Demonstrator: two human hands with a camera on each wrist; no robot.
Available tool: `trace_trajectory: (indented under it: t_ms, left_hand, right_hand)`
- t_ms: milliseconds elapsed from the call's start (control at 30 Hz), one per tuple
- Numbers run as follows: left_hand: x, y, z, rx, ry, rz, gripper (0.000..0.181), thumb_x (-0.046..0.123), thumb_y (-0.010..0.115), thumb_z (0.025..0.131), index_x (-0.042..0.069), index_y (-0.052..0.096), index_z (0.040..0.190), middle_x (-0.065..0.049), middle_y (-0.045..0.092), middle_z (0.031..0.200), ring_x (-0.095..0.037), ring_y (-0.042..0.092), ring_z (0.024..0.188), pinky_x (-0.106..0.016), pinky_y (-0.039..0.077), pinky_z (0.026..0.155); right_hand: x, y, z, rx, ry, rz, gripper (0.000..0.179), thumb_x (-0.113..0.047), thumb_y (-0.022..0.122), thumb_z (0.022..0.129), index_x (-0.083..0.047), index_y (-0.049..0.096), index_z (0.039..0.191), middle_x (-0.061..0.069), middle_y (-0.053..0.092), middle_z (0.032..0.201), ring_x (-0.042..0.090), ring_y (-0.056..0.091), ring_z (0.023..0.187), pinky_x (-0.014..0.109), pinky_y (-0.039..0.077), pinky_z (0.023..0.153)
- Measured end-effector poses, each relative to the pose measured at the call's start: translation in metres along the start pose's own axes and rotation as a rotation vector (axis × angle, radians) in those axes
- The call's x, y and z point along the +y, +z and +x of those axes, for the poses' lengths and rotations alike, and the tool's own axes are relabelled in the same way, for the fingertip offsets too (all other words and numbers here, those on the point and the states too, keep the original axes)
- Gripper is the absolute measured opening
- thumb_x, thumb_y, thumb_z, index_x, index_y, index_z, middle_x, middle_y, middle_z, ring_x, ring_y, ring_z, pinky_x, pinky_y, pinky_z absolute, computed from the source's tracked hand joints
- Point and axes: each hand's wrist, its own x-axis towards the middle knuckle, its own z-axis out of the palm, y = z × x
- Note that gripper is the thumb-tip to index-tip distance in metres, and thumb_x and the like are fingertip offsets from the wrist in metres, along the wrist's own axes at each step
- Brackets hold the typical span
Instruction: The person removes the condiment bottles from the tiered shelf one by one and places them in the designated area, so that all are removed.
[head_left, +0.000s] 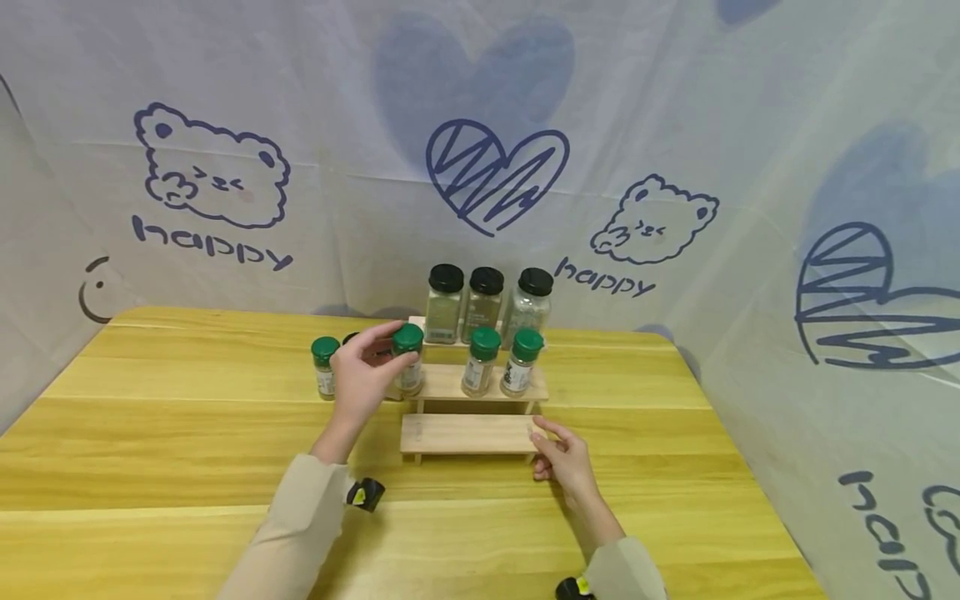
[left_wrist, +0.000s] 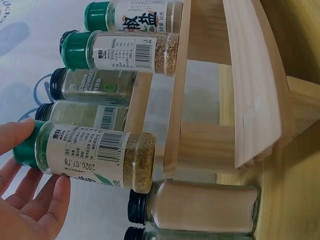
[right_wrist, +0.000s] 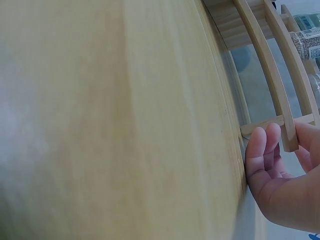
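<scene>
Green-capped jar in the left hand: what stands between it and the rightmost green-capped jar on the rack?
In the head view, one other green-capped jar stands between them, on the middle shelf.

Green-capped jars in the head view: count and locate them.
4: one jar in the left hand, a second jar and a third jar on the rack's middle tier, a fourth jar on the table left of that hand, which may hide more.
</scene>
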Motion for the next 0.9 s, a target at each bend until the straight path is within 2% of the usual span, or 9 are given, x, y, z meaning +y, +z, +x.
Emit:
trace_trajectory:
  t_ms: [167,333,567,733,900]
  left_hand:
    - [-0.011,-0.005,0.001,0.022,0.013,0.001,0.037,-0.002,0.074,0.069,-0.004,0.064,0.105,-0.020,0.063,0.094,-0.022,0.061,0.079,-0.018,0.050,0.064]
    - [-0.012,-0.010,0.001,0.029,-0.002,0.013,0.037,-0.002,0.074,0.069,-0.003,0.064,0.105,-0.019,0.064,0.095,-0.022,0.061,0.080,-0.018,0.050,0.065]
    - [-0.013,-0.016,0.000,0.038,-0.022,0.009,0.038,-0.003,0.074,0.069,-0.005,0.063,0.106,-0.017,0.063,0.097,-0.011,0.059,0.079,-0.018,0.050,0.065]
    - [-0.016,-0.019,-0.001,0.042,-0.016,0.006,0.038,-0.005,0.073,0.069,-0.006,0.062,0.105,-0.019,0.063,0.098,-0.012,0.059,0.080,-0.018,0.051,0.066]
    - [-0.020,-0.020,-0.002,0.045,-0.042,0.011,0.037,-0.005,0.073,0.069,-0.006,0.062,0.105,-0.019,0.062,0.099,-0.011,0.059,0.079,-0.016,0.050,0.067]
  right_hand:
    - [0.000,0.000,-0.001,0.003,-0.003,-0.005,0.036,-0.004,0.057,0.087,0.004,0.051,0.122,0.005,0.057,0.058,0.007,0.048,0.041,0.021,0.048,0.042]
    - [0.000,0.000,-0.001,0.000,-0.006,-0.002,0.037,-0.004,0.057,0.087,0.004,0.050,0.122,0.004,0.056,0.056,0.007,0.048,0.040,0.021,0.047,0.042]
    - [0.001,-0.001,-0.001,-0.001,-0.005,-0.007,0.036,-0.003,0.056,0.087,0.004,0.051,0.121,0.005,0.056,0.057,0.007,0.048,0.040,0.021,0.048,0.042]
    - [0.002,-0.001,0.000,-0.005,-0.009,-0.003,0.036,-0.003,0.056,0.087,0.005,0.051,0.121,0.004,0.057,0.057,0.007,0.049,0.040,0.021,0.048,0.041]
    - [0.002,-0.001,0.000,-0.010,-0.015,-0.001,0.036,-0.003,0.056,0.087,0.005,0.051,0.122,0.004,0.056,0.059,0.007,0.049,0.041,0.021,0.048,0.042]
